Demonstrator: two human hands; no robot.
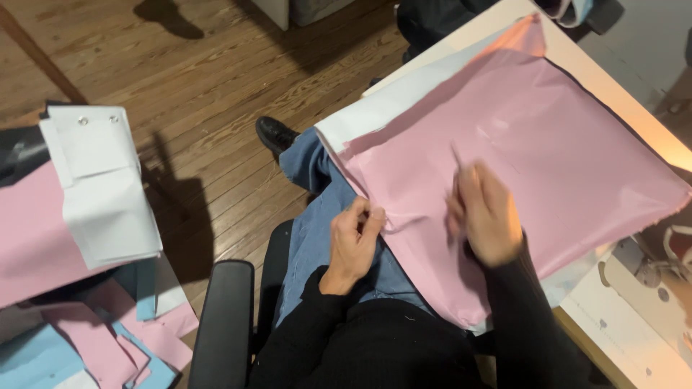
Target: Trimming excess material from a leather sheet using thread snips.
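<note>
We are sitting at a light worktable [652,108] with a large sheet of pink fabric [548,144] spread across it, its near edge hanging over the table edge toward our lap. This layout is keeping most of the sheet flat and supported while the hanging edge is staying within reach.

Our left hand [353,241] is pinching that edge between thumb and curled fingers at a small pucker, apparently to keep the cloth taut. Our right hand [484,212] is resting on the sheet with fingers drawn together around a thin, pale stick-like tool [457,160]. Motion blur is obscuring it, so we cannot tell what the tool is or how firmly it is being gripped.

A white layer [375,108] is showing beneath the pink sheet along its left border; its full extent is hidden. Stacked pink, white and blue pieces [86,216] are lying to our left, cut off by the frame. The objects at the lower right table corner [667,266] are hard to make out.
</note>
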